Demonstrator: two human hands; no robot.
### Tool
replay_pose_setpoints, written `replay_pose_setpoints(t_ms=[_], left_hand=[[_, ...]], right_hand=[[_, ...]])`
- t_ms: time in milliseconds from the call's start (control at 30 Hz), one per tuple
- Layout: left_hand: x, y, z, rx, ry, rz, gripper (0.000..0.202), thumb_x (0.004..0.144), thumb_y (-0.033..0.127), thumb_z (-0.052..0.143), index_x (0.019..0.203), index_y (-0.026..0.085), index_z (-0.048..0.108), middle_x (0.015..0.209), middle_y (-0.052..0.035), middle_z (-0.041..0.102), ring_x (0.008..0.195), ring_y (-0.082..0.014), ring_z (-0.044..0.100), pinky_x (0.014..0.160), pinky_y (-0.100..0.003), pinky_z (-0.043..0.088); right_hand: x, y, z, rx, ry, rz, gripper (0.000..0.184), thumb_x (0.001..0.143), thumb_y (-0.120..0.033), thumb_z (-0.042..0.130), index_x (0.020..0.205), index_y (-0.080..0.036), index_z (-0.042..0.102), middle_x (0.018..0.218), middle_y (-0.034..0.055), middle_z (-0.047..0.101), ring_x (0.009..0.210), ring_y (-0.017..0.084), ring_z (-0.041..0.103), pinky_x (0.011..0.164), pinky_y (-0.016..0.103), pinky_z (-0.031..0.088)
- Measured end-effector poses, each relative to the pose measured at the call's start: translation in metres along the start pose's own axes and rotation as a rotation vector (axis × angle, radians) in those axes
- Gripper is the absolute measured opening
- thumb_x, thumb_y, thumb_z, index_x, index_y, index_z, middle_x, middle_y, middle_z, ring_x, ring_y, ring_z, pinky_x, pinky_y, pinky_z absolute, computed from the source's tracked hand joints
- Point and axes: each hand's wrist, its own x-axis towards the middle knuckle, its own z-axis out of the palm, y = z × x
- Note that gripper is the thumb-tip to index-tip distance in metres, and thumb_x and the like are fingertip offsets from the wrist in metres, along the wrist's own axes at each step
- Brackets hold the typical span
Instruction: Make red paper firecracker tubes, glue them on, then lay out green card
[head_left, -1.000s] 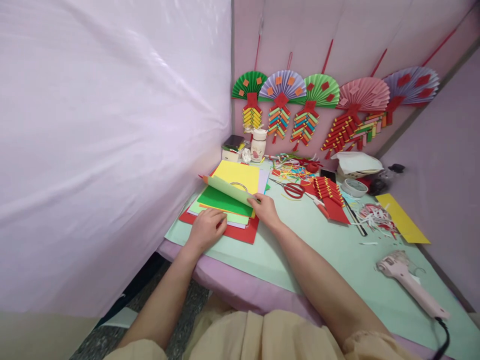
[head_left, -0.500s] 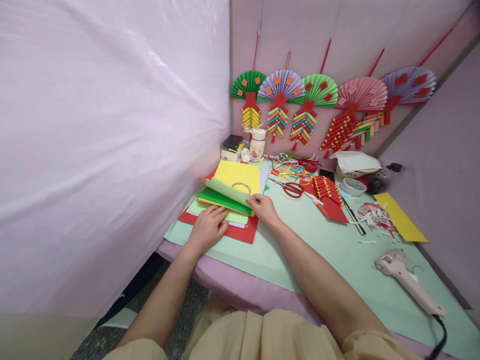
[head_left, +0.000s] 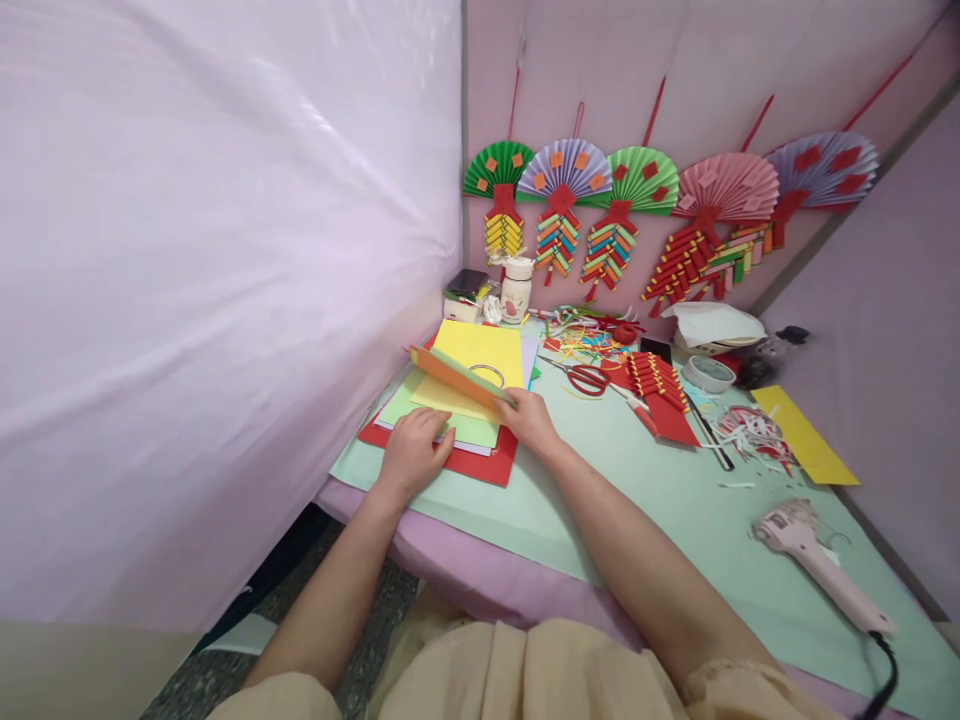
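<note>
My right hand [head_left: 531,420] pinches the right edge of lifted coloured paper sheets [head_left: 454,379]. Their orange underside faces me, with green along the top edge. Fingers loosely stretched, my left hand [head_left: 412,450] lies at the lower left of the paper stack, on a light green sheet [head_left: 474,431]. A yellow sheet [head_left: 442,395] shows below the lifted papers, and a red sheet [head_left: 491,471] forms the bottom layer. Behind them is another yellow sheet [head_left: 480,341] with a thin ring [head_left: 491,367] over it, partly hidden by the raised paper.
Right of the stack lie red-handled scissors [head_left: 587,379] and red paper rolls [head_left: 656,380]. A glue gun [head_left: 821,565] rests at the right, its cord over the front edge. A white jar [head_left: 516,292] stands behind; paper fan decorations [head_left: 564,168] hang on the wall.
The lifted sheets have tilted up, so their orange side faces me and the dark green sheet no longer shows. The lower yellow sheet has come into view. Both hands have barely moved.
</note>
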Motion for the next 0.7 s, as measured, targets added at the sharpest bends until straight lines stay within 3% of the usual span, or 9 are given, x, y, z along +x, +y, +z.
replay_pose_setpoints(t_ms=[100,200,500,700], left_hand=[[-0.001,-0.001,-0.001,-0.010,0.035,-0.063,0.026,0.090,0.029,0.045,0.092,0.019,0.070,0.092,-0.0072,0.071,0.093,-0.0231,0.061,0.086,-0.039,0.046],[-0.001,0.000,-0.001,-0.002,0.011,-0.069,0.026,0.089,0.029,0.046,0.087,0.020,0.070,0.094,-0.0068,0.071,0.093,-0.0230,0.061,0.084,-0.039,0.046],[0.001,-0.001,0.002,0.115,-0.151,-0.043,0.037,0.091,0.038,0.044,0.121,0.025,0.061,0.130,-0.0070,0.060,0.121,-0.0285,0.048,0.095,-0.047,0.041],[0.001,-0.003,0.005,0.132,-0.199,-0.037,0.046,0.092,0.046,0.041,0.132,0.027,0.052,0.141,-0.0059,0.051,0.133,-0.0295,0.039,0.102,-0.050,0.035]], right_hand=[[0.004,0.003,0.001,0.123,0.016,0.153,0.029,0.080,-0.038,0.052,0.059,-0.019,0.052,0.054,-0.0043,0.042,0.056,0.012,0.040,0.054,0.023,0.028],[0.006,0.005,0.000,0.193,0.004,0.187,0.030,0.076,-0.042,0.052,0.058,-0.019,0.049,0.054,-0.0051,0.039,0.057,0.011,0.036,0.053,0.023,0.027],[0.007,0.013,0.003,0.246,-0.013,0.199,0.031,0.074,-0.045,0.052,0.065,-0.017,0.059,0.057,-0.0037,0.045,0.059,0.012,0.039,0.053,0.022,0.030],[0.006,0.014,0.003,0.246,-0.015,0.189,0.032,0.076,-0.044,0.052,0.073,-0.015,0.066,0.061,-0.0017,0.054,0.062,0.014,0.046,0.057,0.022,0.035]])
